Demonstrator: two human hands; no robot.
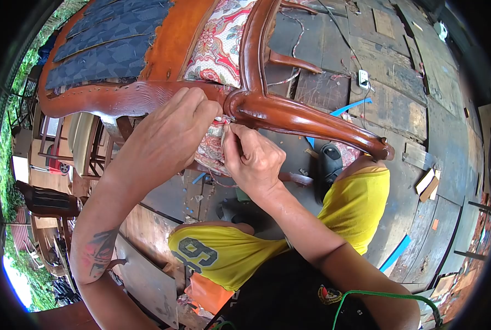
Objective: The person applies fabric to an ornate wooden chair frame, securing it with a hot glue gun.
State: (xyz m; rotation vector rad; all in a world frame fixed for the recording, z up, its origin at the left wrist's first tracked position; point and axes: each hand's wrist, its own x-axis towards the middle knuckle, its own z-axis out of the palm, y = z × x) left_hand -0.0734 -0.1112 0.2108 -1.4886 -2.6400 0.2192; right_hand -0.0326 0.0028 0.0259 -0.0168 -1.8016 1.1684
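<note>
Floor: worn wooden planks, patched in mixed browns and greys; a cable runs over them to a white power socket.
Chair: glossy reddish-brown frame across the upper left and middle; curved leg pointing out to the right, over the person's knee area.
Clothes: yellow shorts with a dark number on one leg, plus a black top; a green cord crosses the top's lower right.
Blue cover: patterned blue fabric in overlapping strips on the upper left of the chair; frayed along its right edge.
Floral panel: red, white and cream fabric set between the wooden rails, above the hands.
Left hand: back of it facing up, laid against the frame; fingers curled in, thumb and fingertips nipping the edge of the floral piece, some of them hidden, so can't tell exactly how each one sits.
Right hand: just beside the left one; thumb and forefinger pinched on that same edge, other fingers folded in.
Floral piece: hanging just under the frame, by the joint where the leg starts; bunched up top between both hands, partly covered by them.
Shoe: dark one on the planks, below the leg.
Blue strip: lying on the floor, lower right.
</note>
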